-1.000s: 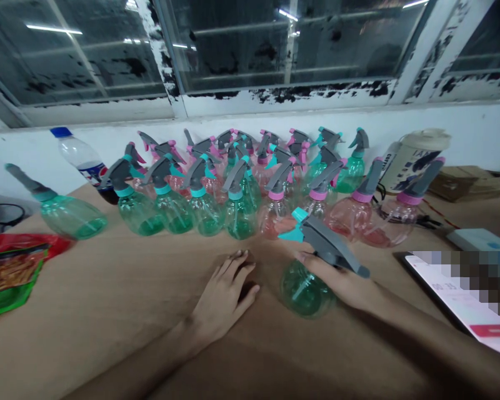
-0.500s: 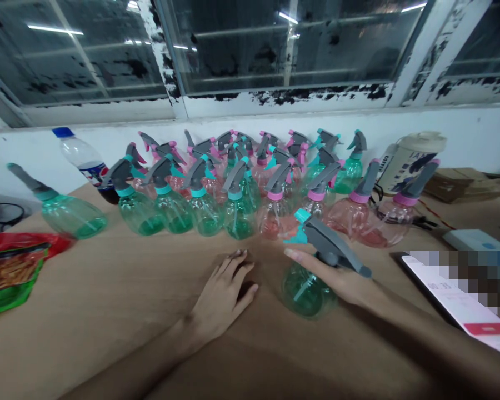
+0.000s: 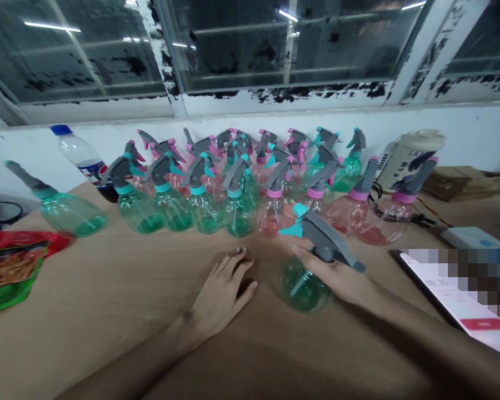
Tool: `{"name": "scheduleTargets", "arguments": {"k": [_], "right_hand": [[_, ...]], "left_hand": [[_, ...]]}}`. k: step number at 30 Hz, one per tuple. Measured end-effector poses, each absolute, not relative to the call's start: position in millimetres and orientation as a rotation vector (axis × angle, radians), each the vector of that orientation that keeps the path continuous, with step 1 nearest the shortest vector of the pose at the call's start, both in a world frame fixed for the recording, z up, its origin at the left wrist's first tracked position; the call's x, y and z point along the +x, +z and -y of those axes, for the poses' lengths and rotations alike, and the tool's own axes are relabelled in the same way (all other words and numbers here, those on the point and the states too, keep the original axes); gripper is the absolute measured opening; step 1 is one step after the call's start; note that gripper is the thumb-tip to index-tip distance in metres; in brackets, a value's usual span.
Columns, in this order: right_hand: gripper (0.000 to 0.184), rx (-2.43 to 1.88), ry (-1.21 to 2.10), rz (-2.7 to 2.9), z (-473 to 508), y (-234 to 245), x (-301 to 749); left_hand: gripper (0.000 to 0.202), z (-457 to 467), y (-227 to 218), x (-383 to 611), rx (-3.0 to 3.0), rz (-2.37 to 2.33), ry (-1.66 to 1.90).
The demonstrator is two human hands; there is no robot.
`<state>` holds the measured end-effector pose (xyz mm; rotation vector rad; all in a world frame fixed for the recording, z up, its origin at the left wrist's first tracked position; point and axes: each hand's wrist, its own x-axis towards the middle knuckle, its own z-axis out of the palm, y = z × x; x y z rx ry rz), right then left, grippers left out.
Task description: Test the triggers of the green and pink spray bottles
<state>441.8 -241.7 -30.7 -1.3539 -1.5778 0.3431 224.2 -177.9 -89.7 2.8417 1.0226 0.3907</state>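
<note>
My right hand (image 3: 337, 275) is wrapped round the neck of a green spray bottle (image 3: 302, 289) with a grey and teal trigger head (image 3: 325, 239), standing on the brown table (image 3: 108, 300). My left hand (image 3: 225, 291) lies flat on the table just left of that bottle, fingers spread, holding nothing. Behind both hands stands a crowd of several green spray bottles (image 3: 170, 208) and pink spray bottles (image 3: 345, 214) with grey triggers, in rows reaching back to the white wall.
A lone green spray bottle (image 3: 66, 214) stands at the left, with a clear blue-capped drink bottle (image 3: 81, 158) behind it. A red and green snack bag (image 3: 8, 272) lies at the left edge. A phone (image 3: 462, 305), a small white box (image 3: 470, 238) and a lidded cup (image 3: 408, 158) are at the right.
The held green bottle and my right hand have shifted slightly away from me, toward the rows. My left hand has stayed flat in place.
</note>
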Motion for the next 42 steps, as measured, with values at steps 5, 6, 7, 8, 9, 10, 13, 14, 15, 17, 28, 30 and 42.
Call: {"name": "scheduleTargets", "arguments": {"k": [5,6,7,8,9,10,13,14,15,17,28,30,42], "right_hand": [[0.015,-1.430,0.396,1.547,242.9,-25.5,438.7],[0.015,-1.438,0.398,1.542,243.1,-24.8,438.2],[0.015,-1.446,0.400,1.543,243.3,-24.3,437.7],[0.014,-1.456,0.404,1.547,243.5,-24.2,437.4],[0.015,-1.464,0.406,1.547,243.8,-24.2,437.1],[0.017,-1.470,0.414,1.542,244.2,-24.2,436.9],[0.024,-1.490,0.426,1.523,246.4,-22.7,436.1],[0.025,-1.500,0.423,1.521,247.3,-21.9,436.0],[0.026,-1.508,0.421,1.525,248.0,-21.0,436.0],[0.026,-1.498,0.429,1.555,248.7,-20.2,436.7],[0.034,-1.493,0.431,1.581,246.4,-24.3,436.5],[0.035,-1.485,0.424,1.579,246.6,-23.8,436.3],[0.020,-1.447,0.450,1.581,249.0,-23.5,436.5]], "left_hand": [[0.035,176.4,-91.0,223.8,2.852,-1.022,0.395],[0.035,176.2,-91.1,223.7,2.854,-1.020,0.397],[0.035,176.1,-91.2,223.6,2.855,-1.017,0.401],[0.034,176.1,-91.1,223.5,2.856,-1.014,0.405],[0.034,176.2,-91.0,223.4,2.857,-1.011,0.411],[0.034,176.3,-90.8,223.4,2.859,-1.008,0.419],[0.034,176.7,-90.0,223.6,2.861,-1.004,0.427],[0.034,176.8,-89.6,223.7,2.861,-1.006,0.425],[0.034,176.9,-89.3,223.8,2.862,-1.006,0.423],[0.034,177.1,-88.5,224.1,2.866,-0.999,0.430],[0.034,177.6,-85.4,225.7,2.855,-1.013,0.377],[0.034,178.2,-84.8,226.0,2.852,-1.016,0.381],[0.034,177.1,-87.9,225.0,2.858,-1.006,0.423]]}}
